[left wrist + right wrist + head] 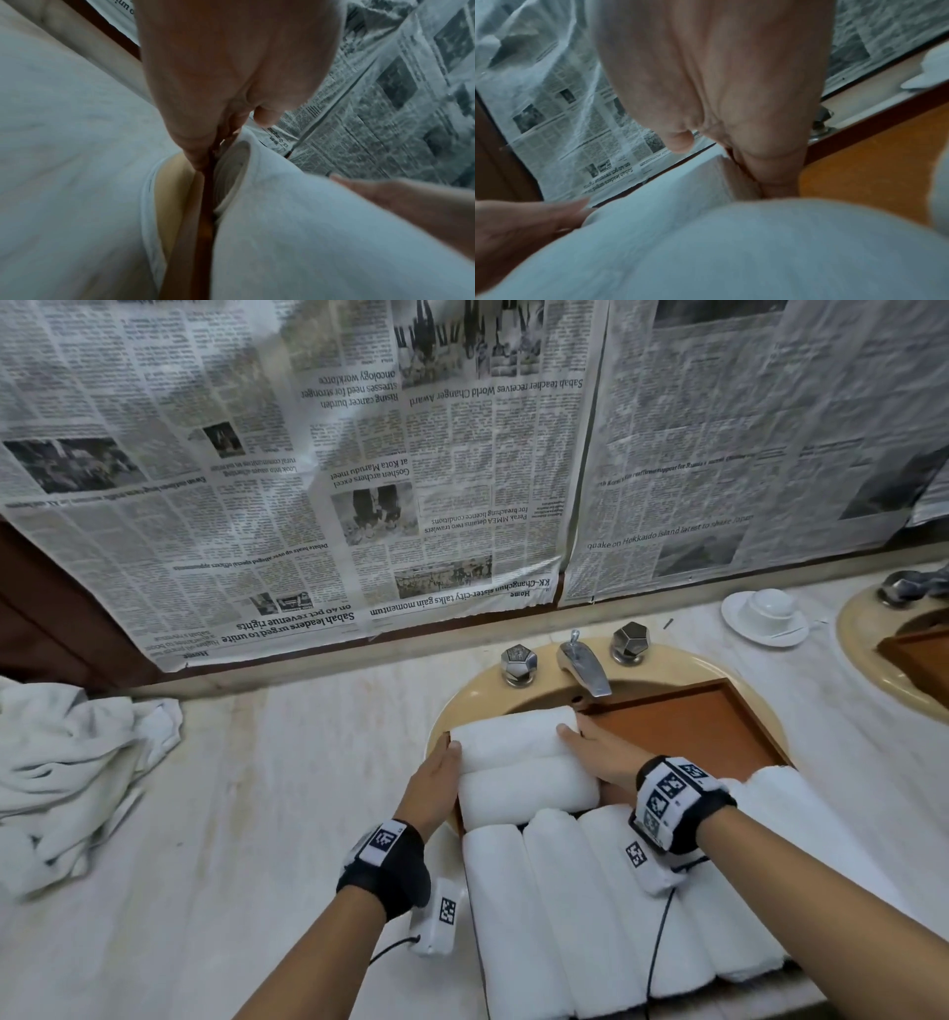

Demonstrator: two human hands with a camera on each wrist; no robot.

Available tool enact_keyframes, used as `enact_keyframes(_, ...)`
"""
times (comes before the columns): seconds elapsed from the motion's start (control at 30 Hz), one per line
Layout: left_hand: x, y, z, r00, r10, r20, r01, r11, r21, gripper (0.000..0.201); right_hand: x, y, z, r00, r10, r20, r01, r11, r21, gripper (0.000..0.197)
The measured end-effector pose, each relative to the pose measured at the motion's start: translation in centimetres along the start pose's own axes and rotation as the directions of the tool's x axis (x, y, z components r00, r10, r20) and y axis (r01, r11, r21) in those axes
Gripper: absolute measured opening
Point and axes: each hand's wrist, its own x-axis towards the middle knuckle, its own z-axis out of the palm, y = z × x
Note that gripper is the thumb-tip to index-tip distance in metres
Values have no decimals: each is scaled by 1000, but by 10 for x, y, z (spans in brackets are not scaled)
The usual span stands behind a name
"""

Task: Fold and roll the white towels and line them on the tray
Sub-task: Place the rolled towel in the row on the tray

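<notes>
A brown wooden tray (683, 731) sits across a beige sink. Two rolled white towels lie crosswise at its far left: the far roll (508, 737) and the near roll (529, 793). Several more rolls (565, 906) lie lengthwise in front of them. My left hand (441, 773) presses flat on the left ends of the crosswise rolls, fingers down between the roll end (231, 172) and the tray wall (205, 223). My right hand (590, 752) presses on their right ends, its fingers (770, 172) against the far roll (680, 203) and reaching down to the tray floor (872, 162).
A heap of unfolded white towels (67, 778) lies on the marble counter at the left. Tap (583, 662) and two knobs stand just behind the tray. A white cup and saucer (765, 613) and a second sink (862, 629) are at the right. Newspaper covers the wall.
</notes>
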Motion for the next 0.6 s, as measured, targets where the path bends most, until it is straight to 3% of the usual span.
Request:
enact_keyframes(0.07,-1,-7,5,999,-12,40,11,999,34,84,-1,-3,7,999,33,9,-33,999,21,72)
enact_keyframes(0.13,-2,-5,7,998,-13,54,9,997,72,81,-4,-7,10,999,38,2,-38,999,-30,73)
enact_keyframes(0.33,-8,10,3,1000,1,10,-3,993,119,55,-5,-6,5,1000,5,1,-5,989,-147,77)
enact_keyframes(0.43,-16,12,-4,998,52,-42,-47,990,131,26,-14,-9,6,992,-105,-77,80,959,-272,83)
enact_keyframes(0.47,-19,11,-9,997,60,-39,-55,991,126,30,-18,-11,7,985,-138,-100,100,944,-316,88)
enact_keyframes(0.53,-23,6,-18,997,74,-38,-69,991,115,57,-27,-13,8,970,-204,-132,136,907,-399,96)
enact_keyframes(0.6,-26,0,-31,995,90,-41,-82,982,168,70,-37,-18,13,940,-306,-152,205,861,-466,93)
